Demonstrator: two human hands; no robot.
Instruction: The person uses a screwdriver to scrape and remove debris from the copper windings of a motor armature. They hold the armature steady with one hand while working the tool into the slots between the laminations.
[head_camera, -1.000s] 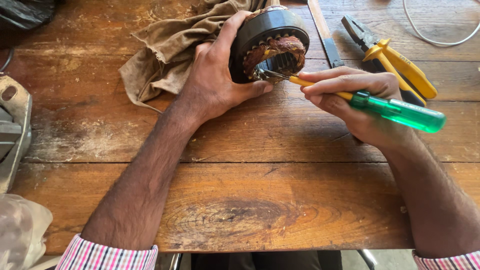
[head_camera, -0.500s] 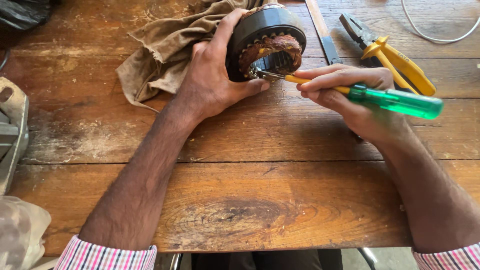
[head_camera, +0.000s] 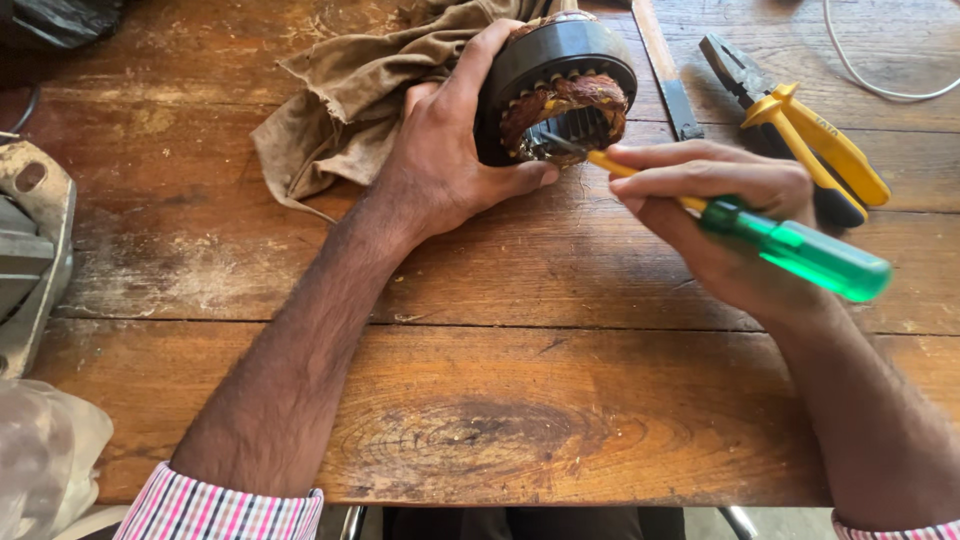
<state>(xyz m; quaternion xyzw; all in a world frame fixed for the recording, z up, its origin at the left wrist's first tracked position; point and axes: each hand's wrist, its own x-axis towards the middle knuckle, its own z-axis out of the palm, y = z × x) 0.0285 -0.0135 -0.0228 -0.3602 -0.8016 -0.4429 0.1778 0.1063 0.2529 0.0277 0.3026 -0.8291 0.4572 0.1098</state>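
The left hand (head_camera: 440, 160) grips a black motor stator (head_camera: 556, 85), tilted on edge at the far middle of the wooden surface (head_camera: 480, 400), its copper windings facing the camera. The right hand (head_camera: 720, 220) is closed around a green-handled screwdriver (head_camera: 800, 250), whose tip sits inside the stator's bore. A brown rag (head_camera: 350, 90) lies just left of the stator, touching it. Yellow-handled pliers (head_camera: 810, 140) rest at far right, apart from both hands.

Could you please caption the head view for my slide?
Left hand steadies a motor stator while right hand probes it with a green-handled screwdriver.
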